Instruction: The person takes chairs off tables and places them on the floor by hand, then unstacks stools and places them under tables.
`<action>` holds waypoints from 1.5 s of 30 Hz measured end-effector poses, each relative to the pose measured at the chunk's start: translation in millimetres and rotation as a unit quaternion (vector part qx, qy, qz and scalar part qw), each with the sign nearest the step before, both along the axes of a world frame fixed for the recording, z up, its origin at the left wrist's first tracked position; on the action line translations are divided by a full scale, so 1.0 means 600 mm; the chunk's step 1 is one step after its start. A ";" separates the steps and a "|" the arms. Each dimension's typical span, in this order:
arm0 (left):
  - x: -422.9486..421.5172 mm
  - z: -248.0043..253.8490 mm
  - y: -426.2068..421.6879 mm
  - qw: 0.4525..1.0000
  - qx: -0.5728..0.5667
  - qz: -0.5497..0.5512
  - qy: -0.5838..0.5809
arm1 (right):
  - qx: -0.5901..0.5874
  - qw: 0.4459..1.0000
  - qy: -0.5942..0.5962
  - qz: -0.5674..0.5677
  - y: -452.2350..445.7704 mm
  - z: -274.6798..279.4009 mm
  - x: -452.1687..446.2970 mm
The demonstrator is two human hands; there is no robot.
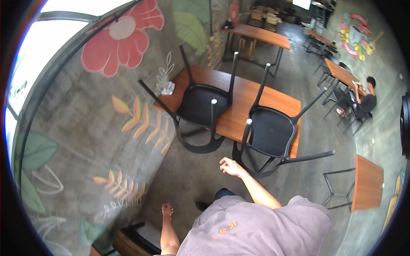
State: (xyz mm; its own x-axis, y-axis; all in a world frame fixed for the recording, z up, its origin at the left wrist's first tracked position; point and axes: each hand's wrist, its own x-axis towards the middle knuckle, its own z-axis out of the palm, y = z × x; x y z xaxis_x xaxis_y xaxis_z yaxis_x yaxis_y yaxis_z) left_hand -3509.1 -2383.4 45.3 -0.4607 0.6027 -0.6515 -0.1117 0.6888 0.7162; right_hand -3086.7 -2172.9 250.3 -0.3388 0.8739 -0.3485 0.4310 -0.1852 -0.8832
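Note:
Two black chairs rest upside down on a wooden table, their legs pointing up: the left chair (203,104) and the right chair (271,131). The wooden table (243,96) stands ahead of me beside the wall. My right hand (231,167) is raised just in front of the table, below the right chair's backrest, with bent fingers and apparently not touching it. Low at the left, my left hand (167,209) hangs near the wall with its fingers curled; whether it holds anything is hidden. A small white packet (168,88) sits at the table's left end.
Another long wooden table (258,35) stands behind. At the right, a person (368,101) sits at a table (341,75), and a tilted wooden table (368,183) is nearer. A dark-edged piece of furniture (134,241) is at lower left. The painted wall (98,141) runs along the left.

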 end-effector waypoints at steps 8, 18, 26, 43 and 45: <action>-0.051 0.018 0.257 0.996 0.044 -0.079 -0.006 | -0.034 0.994 -0.059 -0.081 0.036 -0.033 -0.065; -0.148 0.029 0.443 0.976 0.081 -0.171 -0.109 | 0.286 0.879 -0.099 -0.368 0.266 -0.065 -0.178; -0.237 0.142 0.674 0.922 0.306 -0.224 -0.083 | 0.254 0.835 0.149 -0.464 0.330 -0.027 -0.194; -0.154 0.398 0.982 0.731 0.449 -0.321 -0.401 | 0.231 0.780 0.231 -0.534 0.203 -0.059 -0.336; -0.193 0.379 0.914 0.749 0.459 -0.314 -0.359 | 0.246 0.779 0.253 -0.519 0.150 -0.052 -0.351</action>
